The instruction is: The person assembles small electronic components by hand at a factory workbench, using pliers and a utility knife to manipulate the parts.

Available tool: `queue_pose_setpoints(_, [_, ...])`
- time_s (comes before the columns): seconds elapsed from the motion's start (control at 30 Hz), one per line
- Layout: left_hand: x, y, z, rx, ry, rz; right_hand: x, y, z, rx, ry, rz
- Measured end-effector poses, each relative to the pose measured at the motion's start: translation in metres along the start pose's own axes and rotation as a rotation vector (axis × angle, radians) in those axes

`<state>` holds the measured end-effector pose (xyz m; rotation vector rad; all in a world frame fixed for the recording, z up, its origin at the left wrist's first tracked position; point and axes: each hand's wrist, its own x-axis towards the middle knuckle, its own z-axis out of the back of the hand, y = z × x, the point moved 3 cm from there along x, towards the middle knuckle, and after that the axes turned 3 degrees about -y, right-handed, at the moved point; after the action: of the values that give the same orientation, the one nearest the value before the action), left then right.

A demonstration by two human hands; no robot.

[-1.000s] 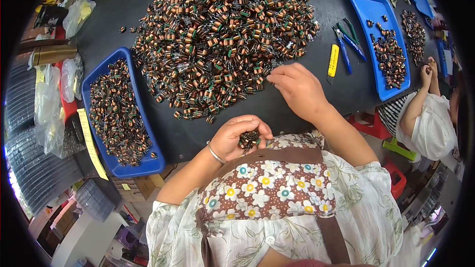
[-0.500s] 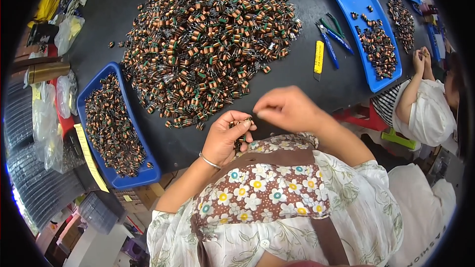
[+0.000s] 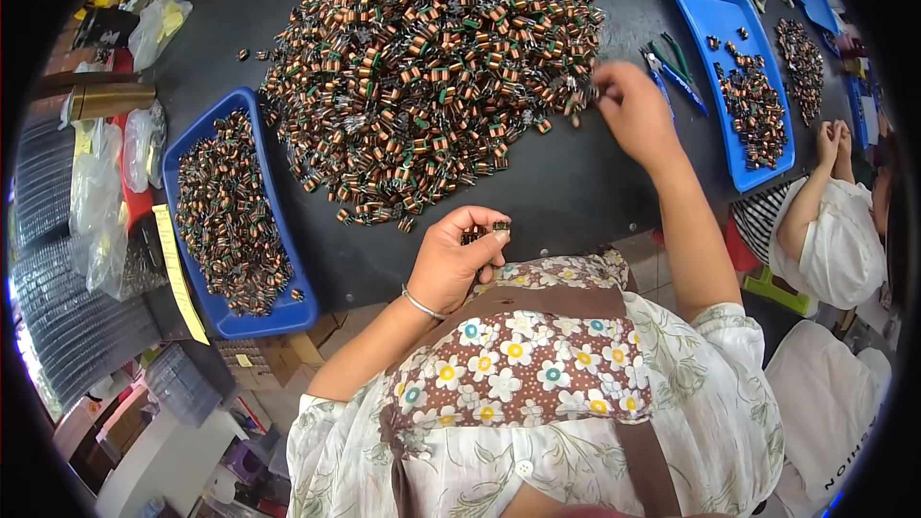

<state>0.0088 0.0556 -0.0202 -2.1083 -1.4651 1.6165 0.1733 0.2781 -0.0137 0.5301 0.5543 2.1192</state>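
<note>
My left hand (image 3: pixel 462 254) is closed in front of the apron. Between its thumb and forefinger sits a small copper-wound coil (image 3: pixel 501 226), and more dark coils show inside the curled fingers. My right hand (image 3: pixel 633 113) reaches out to the right edge of a large heap of coils (image 3: pixel 432 77), its fingers bent. Right at those fingertips is a blurred coil (image 3: pixel 576 119); whether they grip it or it lies loose cannot be made out. The heaped coils have copper windings, some green parts and metal legs.
A blue tray (image 3: pixel 305 318) full of coils stands left of the heap, a yellow paper strip (image 3: pixel 180 273) beside it. To the right are cutting pliers (image 3: pixel 683 77), another blue tray (image 3: pixel 683 2) and a smaller coil pile (image 3: pixel 802 62). A co-worker's hands (image 3: pixel 834 141) are at far right.
My right hand has gone from beside my left hand out to the heap's right edge, covering the yellow knife. My left hand still holds coils. The whole view has shifted slightly.
</note>
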Motion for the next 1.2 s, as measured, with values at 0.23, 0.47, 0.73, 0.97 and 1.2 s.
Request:
queue_pose_setpoints(0.23, [0.002,0.002,-0.001,0.081,-0.008,-0.016,-0.052,0.061,-0.021,0.116,0.085,0.126])
queue_pose_setpoints(0.47, [-0.002,0.004,0.004,0.081,-0.038,-0.055,-0.066,0.081,-0.019,0.46,0.366,-0.048])
queue_pose_setpoints(0.73, [-0.005,0.002,-0.002,0.187,0.053,-0.07,-0.093,0.086,-0.036,1.08,0.665,-0.468])
queue_pose_setpoints(0.97, [-0.005,0.003,0.0,0.139,0.022,-0.042,-0.081,0.082,-0.025,0.17,0.323,0.189])
queue_pose_setpoints(1.2, [-0.005,0.003,0.001,0.171,-0.029,-0.077,-0.081,0.09,-0.022,0.476,0.405,0.025])
